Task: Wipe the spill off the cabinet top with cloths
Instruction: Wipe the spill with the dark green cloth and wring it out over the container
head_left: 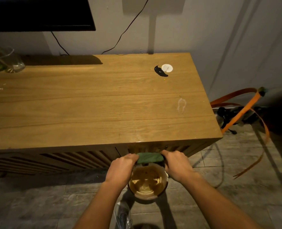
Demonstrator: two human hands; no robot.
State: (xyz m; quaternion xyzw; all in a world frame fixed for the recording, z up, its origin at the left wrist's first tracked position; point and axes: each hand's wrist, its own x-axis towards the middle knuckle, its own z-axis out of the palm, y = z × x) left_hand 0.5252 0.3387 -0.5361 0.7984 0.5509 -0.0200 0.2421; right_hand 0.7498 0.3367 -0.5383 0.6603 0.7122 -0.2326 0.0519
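Note:
A green cloth [149, 158] is rolled tight between my two hands, held in front of the cabinet's slatted face. My left hand [121, 167] grips its left end and my right hand [176, 163] grips its right end. Directly below the cloth, on the floor, stands a bowl [147, 183] of brownish water. On the wooden cabinet top [95, 103], a black smear [159, 71] and a white blob [167, 68] lie at the far right. A faint pale ring mark [181, 104] shows nearer the right edge, and a wet sheen [141, 135] sits by the front edge.
A glass jar [3, 61] stands at the cabinet's far left under a dark screen [39, 13] with hanging cables. Orange straps and dark gear [239, 113] lie on the floor right of the cabinet. A crumpled clear plastic thing [122, 215] lies by my feet.

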